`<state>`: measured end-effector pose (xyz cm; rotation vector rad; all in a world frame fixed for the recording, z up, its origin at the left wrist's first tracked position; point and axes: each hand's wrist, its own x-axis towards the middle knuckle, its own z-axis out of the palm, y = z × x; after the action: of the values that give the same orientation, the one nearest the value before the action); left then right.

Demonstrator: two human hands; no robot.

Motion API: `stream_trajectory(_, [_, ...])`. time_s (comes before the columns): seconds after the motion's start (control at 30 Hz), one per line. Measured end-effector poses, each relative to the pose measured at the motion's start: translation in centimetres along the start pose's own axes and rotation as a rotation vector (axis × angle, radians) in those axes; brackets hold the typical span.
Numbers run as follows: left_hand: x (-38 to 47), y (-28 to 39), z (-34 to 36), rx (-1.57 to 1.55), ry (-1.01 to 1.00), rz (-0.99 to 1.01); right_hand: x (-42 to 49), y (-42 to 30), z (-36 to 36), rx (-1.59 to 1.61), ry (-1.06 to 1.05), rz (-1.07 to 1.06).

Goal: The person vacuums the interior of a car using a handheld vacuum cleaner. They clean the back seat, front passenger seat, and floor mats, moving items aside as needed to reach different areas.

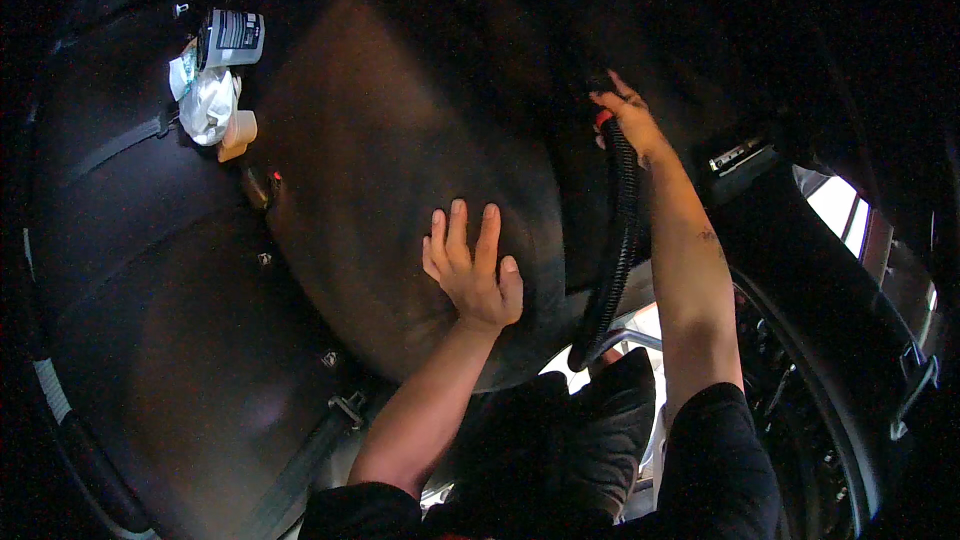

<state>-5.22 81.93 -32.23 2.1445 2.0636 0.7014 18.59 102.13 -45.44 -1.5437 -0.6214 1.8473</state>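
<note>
Before me is a dark car seat cushion (375, 187). My left hand (474, 270) lies flat on it, fingers apart and nothing in its grasp. Farther forward and to the right, my right hand (631, 120) grips a black corrugated vacuum hose (622, 217) near its red collar (603, 117). The hose runs back along the cushion's edge towards my legs. Deep shadow hides whatever lies beyond the collar, so the hose's front end cannot be made out.
Against the dark backrest (180, 255) at left sit a labelled plastic tub (238, 37), a crumpled white bag (206, 106) and an orange cup (240, 133). A seat belt buckle (262, 187) is near them. The open door (825, 270) stands at right.
</note>
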Motion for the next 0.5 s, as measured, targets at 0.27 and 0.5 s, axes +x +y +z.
stream_trajectory(0.27, [0.3, 0.3, -0.5, 0.038, -0.065, 0.011, -0.1, -1.6, 0.3, -0.255, -0.165, 0.002])
stream_trajectory(0.5, [0.0, -0.3, -0.4, 0.029, -0.069, 0.017, 1.8, -5.6, -6.5, -0.176, 0.063, -0.02])
